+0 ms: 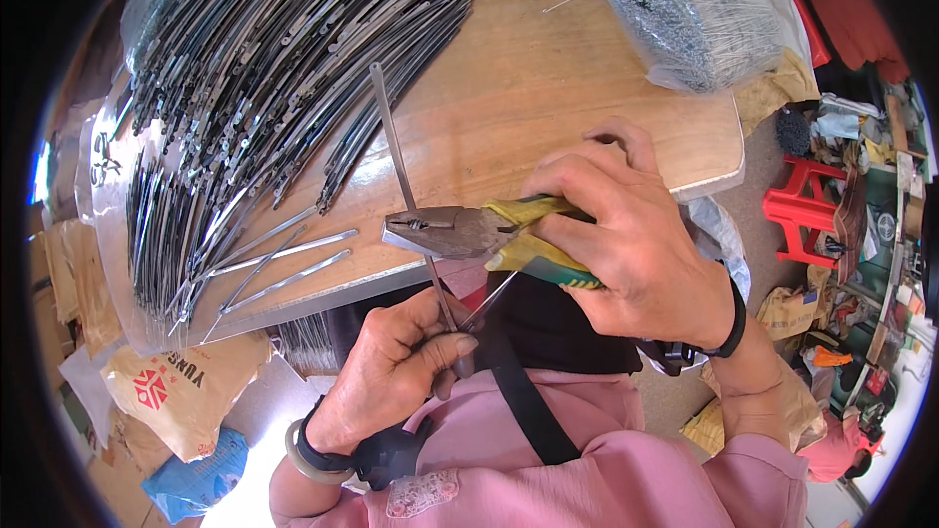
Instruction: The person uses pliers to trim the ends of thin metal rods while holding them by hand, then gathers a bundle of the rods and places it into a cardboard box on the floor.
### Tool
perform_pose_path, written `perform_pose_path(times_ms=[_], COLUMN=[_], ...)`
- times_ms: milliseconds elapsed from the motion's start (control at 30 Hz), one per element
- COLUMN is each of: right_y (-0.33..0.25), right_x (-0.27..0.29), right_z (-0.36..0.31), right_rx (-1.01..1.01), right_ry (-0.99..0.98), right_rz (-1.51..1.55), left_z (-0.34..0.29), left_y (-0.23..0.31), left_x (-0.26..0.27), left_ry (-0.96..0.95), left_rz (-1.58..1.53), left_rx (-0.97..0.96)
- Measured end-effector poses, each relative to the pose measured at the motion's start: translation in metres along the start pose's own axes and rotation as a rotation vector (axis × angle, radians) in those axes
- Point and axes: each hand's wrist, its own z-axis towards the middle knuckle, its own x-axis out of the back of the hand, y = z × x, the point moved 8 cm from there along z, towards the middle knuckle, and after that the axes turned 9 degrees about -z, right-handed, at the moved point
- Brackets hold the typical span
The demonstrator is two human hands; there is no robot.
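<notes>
My left hand (401, 362) pinches the lower end of a long thin metal strip (393, 137) that stands up over the wooden table (548, 88). A thin wire runs from the same fingers up toward the pliers. My right hand (626, 235) grips pliers (445, 232) by their yellow and green handles. The grey jaws point left and cross the strip about midway along it. Both hands are over the table's near edge, above my pink sleeves.
A large heap of dark metal strips (264, 59) covers the table's left half, with three loose strips (284, 254) near the edge. A plastic bag of thin wires (685, 10) lies at the back right. Red stools (807, 205) stand right; paper sacks (176, 391) lie lower left.
</notes>
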Motion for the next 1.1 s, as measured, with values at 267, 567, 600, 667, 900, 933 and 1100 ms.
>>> perform_pose_path(times_ms=[267, 567, 600, 667, 900, 933, 1100], right_y=[-0.001, -0.026, -0.028, -0.029, -0.018, -0.010, 0.002], right_x=[-0.011, 0.000, 0.000, -0.003, 0.010, 0.011, -0.011], right_z=[-0.004, 0.000, 0.001, 0.001, -0.001, -0.008, -0.037], right_rx=[0.000, 0.072, 0.069, 0.067, -0.023, -0.098, -0.296], right_ry=[-0.023, 0.041, 0.030, 0.025, 0.195, 0.167, -0.047], right_rz=[-0.003, 0.043, 0.049, 0.048, -0.068, -0.058, 0.285], left_z=[-0.005, 0.003, 0.009, 0.011, 0.008, 0.007, -0.003], left_y=[0.010, 0.039, 0.030, 0.013, -0.014, -0.009, 0.015], left_x=[0.006, 0.008, 0.011, 0.002, 0.005, 0.003, 0.009], left_ry=[0.024, -0.030, -0.039, -0.055, -0.043, -0.034, 0.165], left_rz=[0.038, 0.066, 0.323, 0.006, -0.581, -0.685, -0.471], left_rx=[-0.064, -0.191, -0.055, -0.003, -0.014, -0.028, -0.320])
